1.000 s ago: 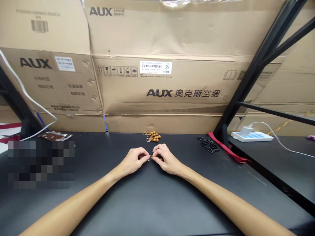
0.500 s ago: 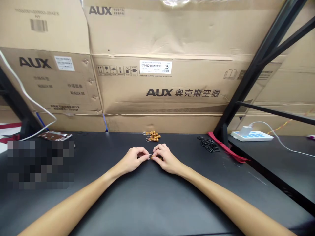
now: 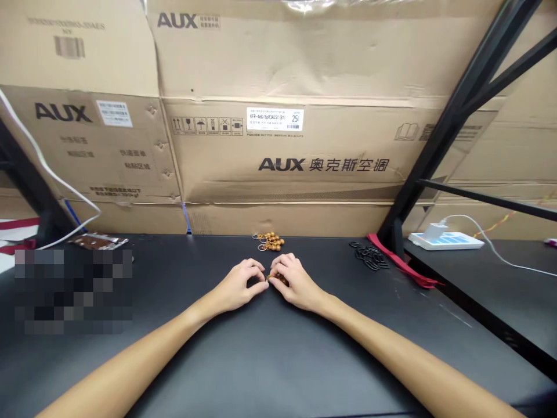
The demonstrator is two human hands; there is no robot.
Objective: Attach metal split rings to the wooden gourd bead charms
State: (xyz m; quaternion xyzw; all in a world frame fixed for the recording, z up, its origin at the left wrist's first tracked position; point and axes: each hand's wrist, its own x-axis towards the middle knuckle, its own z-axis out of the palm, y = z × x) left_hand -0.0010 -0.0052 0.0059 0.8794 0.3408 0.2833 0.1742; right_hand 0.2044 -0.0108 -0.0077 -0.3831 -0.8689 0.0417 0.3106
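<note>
My left hand [image 3: 239, 284] and my right hand [image 3: 294, 281] meet fingertip to fingertip low over the black table [image 3: 270, 360]. Both are pinched shut on one small keychain piece [image 3: 274, 278], a metal ring with golden-brown beads, mostly hidden by the fingers. Just beyond my hands lies a small pile of similar beaded keychains [image 3: 268, 241] by the cardboard wall.
A heap of black rings [image 3: 369, 256] lies to the right by a red strap [image 3: 402, 264] and a slanted black frame post [image 3: 452, 116]. A white power strip [image 3: 446, 240] sits on the neighbouring table. Large AUX cardboard boxes [image 3: 304, 133] close off the back.
The hands stay in place. The left fingers have closed in a little toward the right hand around the small piece.
</note>
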